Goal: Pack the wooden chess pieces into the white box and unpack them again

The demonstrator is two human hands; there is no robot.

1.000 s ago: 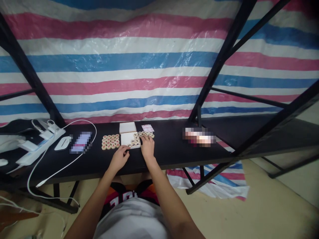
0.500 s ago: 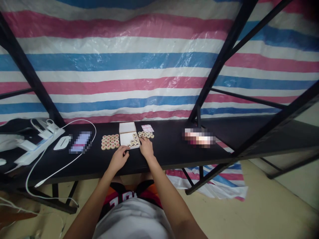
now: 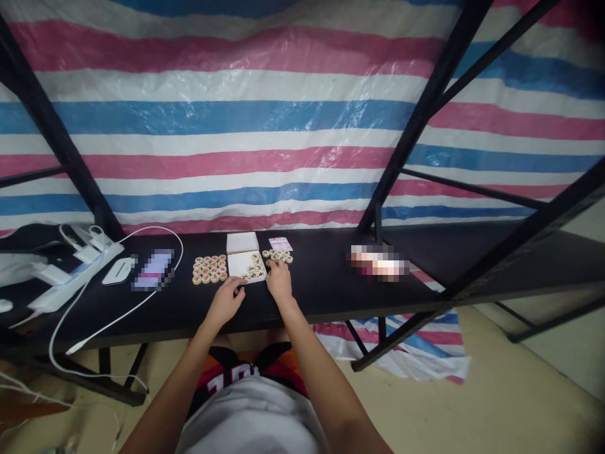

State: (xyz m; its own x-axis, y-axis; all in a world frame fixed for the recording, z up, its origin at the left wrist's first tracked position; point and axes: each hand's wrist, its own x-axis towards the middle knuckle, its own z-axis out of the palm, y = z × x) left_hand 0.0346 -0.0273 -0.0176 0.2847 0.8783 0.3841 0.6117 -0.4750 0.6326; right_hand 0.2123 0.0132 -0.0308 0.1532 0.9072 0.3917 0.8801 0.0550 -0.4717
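Note:
A white box [image 3: 239, 263] lies with its lid [image 3: 242, 242] folded back, and several black-marked Chinese chess pieces [image 3: 256, 268] are inside at its right and near side. My left hand [image 3: 227, 299] is closed on the box's near left corner, fingertips at the rim. Just right of the box, my right hand [image 3: 280, 282] is closed, its fingertips low by a group of black-marked pieces [image 3: 280, 255]; the piece in its fingers is mostly hidden. Red-marked pieces [image 3: 210, 269] stand in neat rows left of the box.
A pink-and-white paper [image 3: 280, 244] lies behind the black-marked group. Leftward on the black tabletop [image 3: 321, 277] are a blurred phone [image 3: 154, 270], a white device [image 3: 118, 270], a power strip [image 3: 78, 277] and a white cable [image 3: 179, 252]. A blurred object [image 3: 377, 261] lies at right. Black frame posts [image 3: 416, 120] rise behind.
My right hand has shifted slightly right, from the box's right edge to the black-marked group beside it. My left hand has stayed at the box's near corner.

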